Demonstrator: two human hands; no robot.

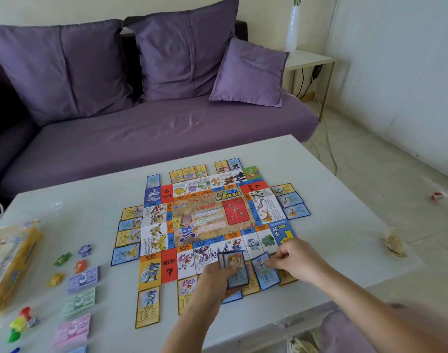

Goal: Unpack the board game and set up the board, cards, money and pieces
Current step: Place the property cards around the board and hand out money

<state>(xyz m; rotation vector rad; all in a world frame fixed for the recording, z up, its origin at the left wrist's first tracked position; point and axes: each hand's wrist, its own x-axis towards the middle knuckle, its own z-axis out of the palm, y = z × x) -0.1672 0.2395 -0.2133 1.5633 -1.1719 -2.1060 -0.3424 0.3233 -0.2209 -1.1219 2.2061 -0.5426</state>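
The colourful game board point(210, 220) lies unfolded on the white table point(332, 200), ringed by property cards. My left hand point(215, 278) grips a small stack of cards point(234, 267) over the board's near edge. My right hand point(296, 258) pinches a blue card point(265, 275) lying just below the board's near right side. Stacks of paper money point(82, 276) in purple, green and pink sit at the left. Small coloured pieces point(72, 261) lie beside them, and plastic pawns point(20, 324) near the table's front left corner.
The yellow game box point(8, 261) with plastic wrap stands at the far left. A purple sofa point(154, 128) with cushions runs behind the table. A crumpled paper point(394, 244) lies at the table's right edge. A white side table with a vase point(293, 26) is at the back right.
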